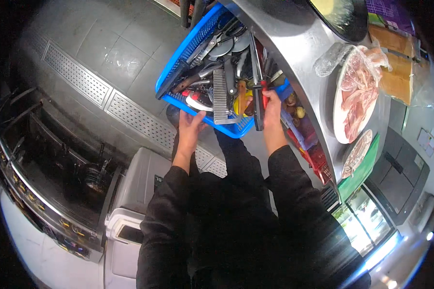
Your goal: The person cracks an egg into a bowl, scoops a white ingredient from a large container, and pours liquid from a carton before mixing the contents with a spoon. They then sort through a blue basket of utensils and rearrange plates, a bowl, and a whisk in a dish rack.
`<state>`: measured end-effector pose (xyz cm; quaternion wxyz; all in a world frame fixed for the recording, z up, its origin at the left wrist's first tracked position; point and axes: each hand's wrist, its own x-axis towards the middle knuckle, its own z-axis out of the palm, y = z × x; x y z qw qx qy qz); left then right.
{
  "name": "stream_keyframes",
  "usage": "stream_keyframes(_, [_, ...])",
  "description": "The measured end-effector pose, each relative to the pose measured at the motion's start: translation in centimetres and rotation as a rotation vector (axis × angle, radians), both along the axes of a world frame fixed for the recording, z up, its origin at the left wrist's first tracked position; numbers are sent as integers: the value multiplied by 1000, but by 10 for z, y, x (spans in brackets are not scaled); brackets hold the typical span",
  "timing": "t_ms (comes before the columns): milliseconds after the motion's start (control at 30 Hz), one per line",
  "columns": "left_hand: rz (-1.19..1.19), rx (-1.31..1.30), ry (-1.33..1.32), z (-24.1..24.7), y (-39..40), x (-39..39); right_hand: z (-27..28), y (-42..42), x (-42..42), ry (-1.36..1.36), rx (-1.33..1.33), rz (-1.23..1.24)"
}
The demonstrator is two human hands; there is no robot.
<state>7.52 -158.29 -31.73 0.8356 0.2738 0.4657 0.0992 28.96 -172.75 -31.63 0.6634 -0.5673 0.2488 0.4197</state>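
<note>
A blue plastic basket point(182, 47) full of kitchen tools is before me, tilted beside a steel counter. My left hand point(191, 124) grips its near rim, thumb on top. At the right corner my right hand point(272, 110) is closed around long tools with a red handle point(264, 94) and a black handle point(259, 112). Whether it also grips the rim is hidden. Inside lie scissors point(213, 45), round metal discs point(222, 48), a ribbed metal piece point(220, 90), a wooden handle point(186, 83) and a yellow item point(238, 104), partly covered.
On the steel counter point(293, 39) stand a plate of plastic-wrapped raw meat point(358, 97), a smaller plate point(357, 153) and a green board point(361, 173). Crates with produce point(294, 108) sit below the counter. A stove point(58, 155) and grey bin point(141, 177) are at left, beyond a floor drain grate point(130, 112).
</note>
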Motion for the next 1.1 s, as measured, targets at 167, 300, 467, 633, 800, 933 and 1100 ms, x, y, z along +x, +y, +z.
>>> stream_keyframes(167, [6, -34, 89, -3, -2, 5, -16, -8, -7, -97, -169, 87])
stream_keyframes(300, [0, -54, 100, -13, -5, -2, -31, -11, -20, -729, -869, 888])
stream_keyframes(467, [27, -66, 142, -32, -11, -15, 10, 12, -36, -963, -948, 887])
stream_keyframes(633, [58, -71, 99, -32, -12, -19, 2, 52, 10, -1347, -903, 644])
stream_keyframes(800, [-3, -41, 64, -20, -10, -16, -18, 117, 1, -1100, -1299, 772])
stream_keyframes(933, [-30, 1, 77, -22, -11, -17, -9, 128, -15, -958, -1100, 776])
stream_keyframes(1100, [-13, -2, 90, -33, -11, -21, -23, 89, 1, -998, -991, 679])
